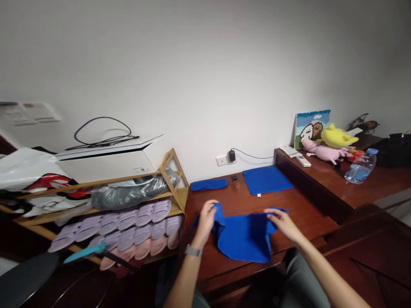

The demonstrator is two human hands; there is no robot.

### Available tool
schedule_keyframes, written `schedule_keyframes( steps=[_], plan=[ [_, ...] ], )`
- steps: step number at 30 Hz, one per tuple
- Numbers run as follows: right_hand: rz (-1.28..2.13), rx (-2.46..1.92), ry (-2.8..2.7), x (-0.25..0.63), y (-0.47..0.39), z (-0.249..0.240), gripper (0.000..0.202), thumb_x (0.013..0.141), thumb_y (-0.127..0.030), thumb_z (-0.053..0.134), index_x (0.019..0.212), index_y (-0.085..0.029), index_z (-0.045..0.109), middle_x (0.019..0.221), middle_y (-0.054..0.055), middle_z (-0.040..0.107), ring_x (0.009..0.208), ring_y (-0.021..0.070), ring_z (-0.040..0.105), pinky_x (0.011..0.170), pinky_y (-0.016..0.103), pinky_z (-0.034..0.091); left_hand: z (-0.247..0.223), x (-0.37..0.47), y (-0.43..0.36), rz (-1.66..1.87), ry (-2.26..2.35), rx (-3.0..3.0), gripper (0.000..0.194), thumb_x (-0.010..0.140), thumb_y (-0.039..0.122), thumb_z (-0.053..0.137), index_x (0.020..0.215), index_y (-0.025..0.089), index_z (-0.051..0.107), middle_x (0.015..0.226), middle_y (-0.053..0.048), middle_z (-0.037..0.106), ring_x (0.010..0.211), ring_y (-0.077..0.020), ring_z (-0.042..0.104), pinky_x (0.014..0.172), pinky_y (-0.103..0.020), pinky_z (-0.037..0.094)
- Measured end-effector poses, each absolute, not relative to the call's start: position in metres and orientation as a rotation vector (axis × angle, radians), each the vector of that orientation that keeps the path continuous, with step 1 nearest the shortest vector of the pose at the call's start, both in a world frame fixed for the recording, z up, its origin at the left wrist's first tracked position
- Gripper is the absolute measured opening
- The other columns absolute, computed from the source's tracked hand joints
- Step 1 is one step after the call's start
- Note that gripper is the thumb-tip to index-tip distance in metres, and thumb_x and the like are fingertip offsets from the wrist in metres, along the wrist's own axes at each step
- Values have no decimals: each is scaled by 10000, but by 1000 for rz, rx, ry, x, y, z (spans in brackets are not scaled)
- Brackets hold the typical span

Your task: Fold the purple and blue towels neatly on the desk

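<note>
Between left fingers (210, 202) and right fingers (272, 210) — blue cloth (244, 237) — (edges pinched)

A rumpled blue cloth (242, 239) spreads between the hands (207, 217).

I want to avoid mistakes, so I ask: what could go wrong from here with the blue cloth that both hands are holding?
The held blue cloth is bunched at the left hand, so it might crease. Its lower edge is near the front edge of the brown table, so it could slide over. The flat blue cloth lies beyond the right hand, so a careless reach might shift it.
</note>
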State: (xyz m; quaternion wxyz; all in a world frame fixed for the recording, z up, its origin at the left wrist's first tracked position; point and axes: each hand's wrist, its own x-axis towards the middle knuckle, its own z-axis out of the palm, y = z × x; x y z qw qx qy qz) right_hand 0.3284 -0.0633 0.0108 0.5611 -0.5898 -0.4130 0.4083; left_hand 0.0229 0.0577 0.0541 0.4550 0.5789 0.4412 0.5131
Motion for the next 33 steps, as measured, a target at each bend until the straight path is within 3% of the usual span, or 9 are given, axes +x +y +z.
schedule_keyframes(
  steps=[5,8,11,16,19,21,24,27,33],
  plan=[
    [1153,-1200,-1059,236,-52,7,428,724,-552,773,992,-220,747,897,45,724,840,247,662,785,432,585,50,98,1,853,796,1884,219,897,391,657,1046,246,726,1116,-65,730,1114,-256,657,1052,-408,483],
    [1198,-1125,-1016,223,-59,2,411,706,-503,812,1013,-243,728,923,24,709,896,244,661,892,451,565,43,81,-18,767,800,1968,504,760,345,836,1235,264,685,1321,-85,668,1282,-294,580,1140,-436,435],
    [1386,-1084,-1006,227,-66,4,451,725,-560,801,1052,-264,706,888,-2,674,825,218,662,840,439,580,40,52,-20,658,762,2002,725,708,239,854,1388,297,612,1491,-79,573,1368,-301,530,1183,-451,415],
    [997,-1287,-1497,241,-65,36,281,855,-460,710,1062,-271,687,921,20,706,840,224,672,834,392,552,58,32,-16,726,743,2062,585,816,78,568,1348,310,647,1403,-55,640,1181,-216,652,1066,-374,526],
    [604,-1339,-1686,245,-57,65,446,831,-331,731,1267,-312,638,1173,60,691,1082,261,646,980,416,508,80,28,-13,768,747,2123,625,756,43,558,1320,298,648,1348,-46,663,1137,-200,669,1038,-346,546],
    [528,-1243,-1826,243,-52,83,396,842,-281,705,1236,-304,670,1318,80,641,1234,274,584,1069,424,456,95,23,-11,778,727,2167,611,747,43,557,1299,290,649,1330,-43,669,1109,-191,687,1021,-331,562],
    [660,-1131,-1896,237,-45,104,155,951,-313,595,1031,-269,719,1126,59,718,1059,238,663,961,366,497,109,8,-6,892,778,2233,494,813,91,568,1257,276,678,1350,-54,670,1136,-206,693,1037,-344,565],
    [752,-1129,-1735,237,-42,116,266,1014,-439,524,980,-254,712,908,21,734,847,203,675,811,311,508,114,-11,2,1141,900,2250,309,889,189,619,1156,272,748,1289,-61,723,1184,-244,686,1113,-378,514],
    [451,-1226,-1356,292,-46,129,413,970,-602,533,1002,-229,707,942,34,739,903,215,659,836,297,509,115,-62,24,1726,1267,2054,198,884,362,673,989,251,800,1074,-72,772,1048,-257,715,1036,-402,543]
  ],
)
